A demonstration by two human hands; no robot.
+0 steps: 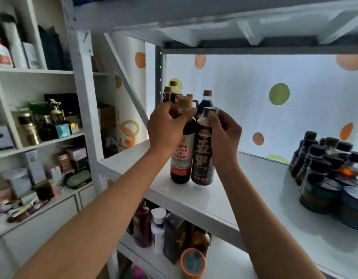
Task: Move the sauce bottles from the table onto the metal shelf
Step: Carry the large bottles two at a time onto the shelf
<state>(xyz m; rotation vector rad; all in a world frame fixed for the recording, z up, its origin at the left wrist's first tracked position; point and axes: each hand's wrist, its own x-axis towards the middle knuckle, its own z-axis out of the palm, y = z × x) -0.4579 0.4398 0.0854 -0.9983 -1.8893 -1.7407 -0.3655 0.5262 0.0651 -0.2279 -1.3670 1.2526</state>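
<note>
so both bottles stand upright on the shelf (244,178), touching, left hand (166,127) curled round the red-label bottle (181,158) neck, right hand (224,135) round the dark bottle (203,156) neck, each grip directly above its base.

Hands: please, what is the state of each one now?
Left hand: grips the neck of the red-label bottle.
Right hand: grips the neck of the black-label bottle.
</note>
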